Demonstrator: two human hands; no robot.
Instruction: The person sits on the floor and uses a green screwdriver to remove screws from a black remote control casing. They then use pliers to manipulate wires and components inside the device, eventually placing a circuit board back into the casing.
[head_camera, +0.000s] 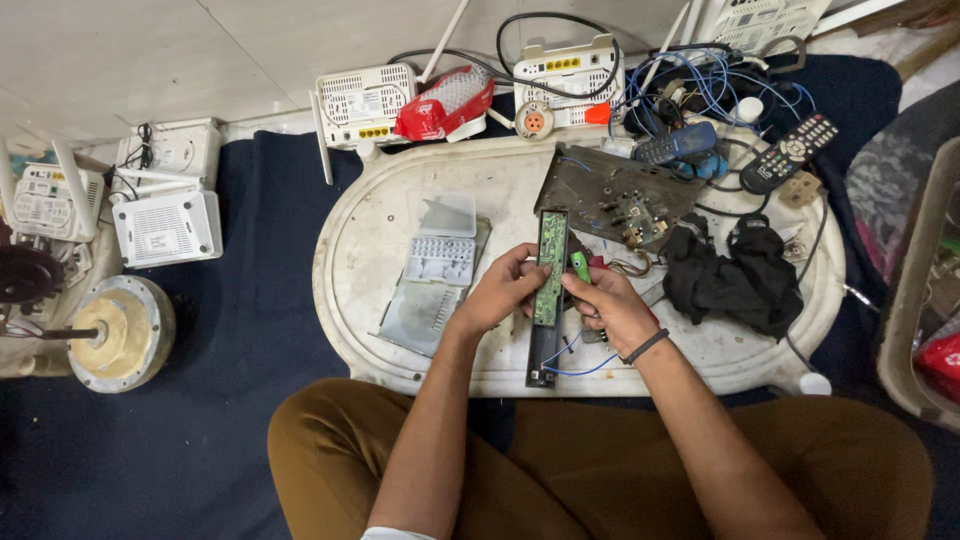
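Observation:
My left hand (500, 290) grips the left edge of a long narrow green circuit board (549, 268) that lies in a black remote-control shell (541, 352). My right hand (610, 310) holds a green-handled tool (581, 266) against the board's right side and steadies the shell. Thin blue wires (575, 368) trail from the shell's lower end. All of this is held just above a low white oval table (380, 230). A black band sits on my right wrist.
On the table lie a grey keypad and cover plates (437, 262), a large brown circuit board (615, 195), a black cloth (740, 275), a mobile phone (675, 145) and a black remote (790, 152). White routers (365, 100) and cables crowd the far edge and the left floor.

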